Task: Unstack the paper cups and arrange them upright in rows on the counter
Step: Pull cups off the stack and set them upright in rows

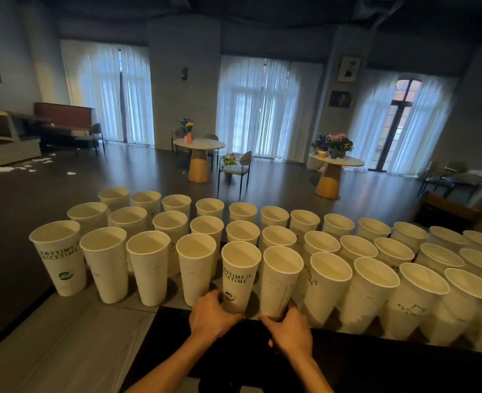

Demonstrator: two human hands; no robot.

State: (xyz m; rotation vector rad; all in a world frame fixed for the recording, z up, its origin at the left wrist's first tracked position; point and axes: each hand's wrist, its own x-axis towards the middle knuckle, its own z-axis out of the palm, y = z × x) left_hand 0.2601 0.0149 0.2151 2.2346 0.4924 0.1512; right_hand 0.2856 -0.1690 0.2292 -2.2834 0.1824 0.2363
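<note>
Left hand [212,314] wraps base of printed white paper cup [240,275], right hand [289,327] grips plain white paper cup [280,282]; squaring front row along grey counter [64,344] near edge.

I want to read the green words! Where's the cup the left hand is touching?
The lettered cup stands in the front row, near the middle of the head view, with the left hand at its base and a plain cup to its right.

Two bare forearms enter from the bottom edge. The left hand [210,314] and right hand [289,331] wear no gloves, rings, watch or bracelets. No sleeves are visible; both wrists are uncovered.
</note>
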